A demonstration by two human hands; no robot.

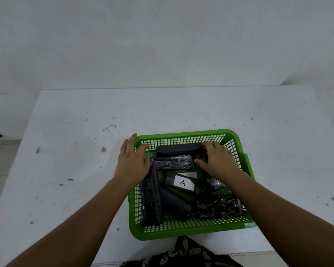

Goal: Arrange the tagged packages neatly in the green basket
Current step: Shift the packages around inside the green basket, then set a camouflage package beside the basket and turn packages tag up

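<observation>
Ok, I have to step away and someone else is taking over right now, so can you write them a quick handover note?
Left hand: open, resting on the far-left rim of the green basket, holding nothing.
Right hand: fingers on the right end of the black package along the far wall; grip unclear.
All visible packages are in the basket: a shiny wrapped one next to it, the package tagged A mid-basket, others lying at angles near the front.
Done: far rows roughly lined up.
Left: straighten the middle and front packages.

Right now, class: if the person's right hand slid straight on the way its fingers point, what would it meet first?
The right hand points leftward along the black package at the green basket's far side. It already seems to touch that package; beyond, probably the left hand. Depth is uncertain.
</observation>
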